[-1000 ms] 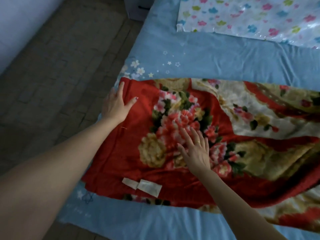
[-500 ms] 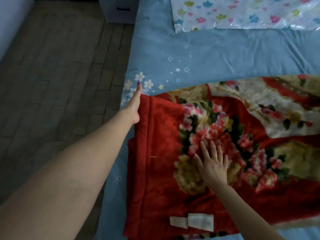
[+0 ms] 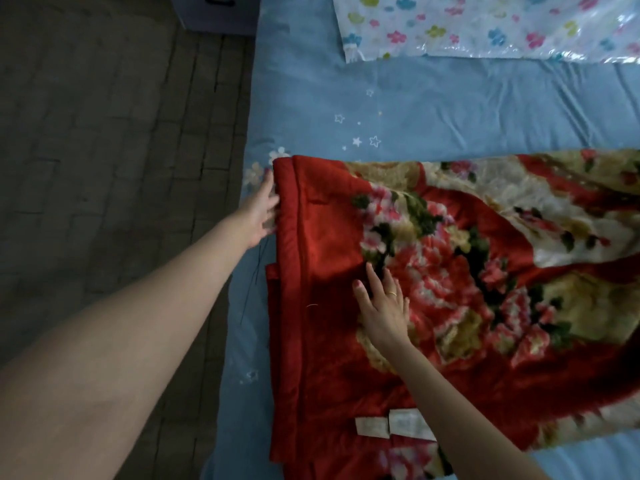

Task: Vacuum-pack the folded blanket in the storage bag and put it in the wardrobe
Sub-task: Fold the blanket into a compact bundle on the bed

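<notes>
A red floral blanket (image 3: 450,289) lies folded in layers across the blue bed sheet (image 3: 415,109), with two white labels (image 3: 394,426) near its front edge. My left hand (image 3: 261,211) touches the blanket's left folded edge near the far corner, fingers straight. My right hand (image 3: 382,306) rests flat on top of the blanket, fingers spread, a ring on one finger. The clear storage bag (image 3: 485,26) with coloured flower prints lies flat at the bed's far side, apart from the blanket.
Dark tiled floor (image 3: 104,168) runs along the left of the bed. A pale cabinet with a dark handle (image 3: 221,12) stands at the top by the bed's far left corner. Bare sheet lies between blanket and bag.
My left hand slid from the top of the blanket's corner down to its left edge. My right hand shifted left across the blanket top. The view moved left and closer.
</notes>
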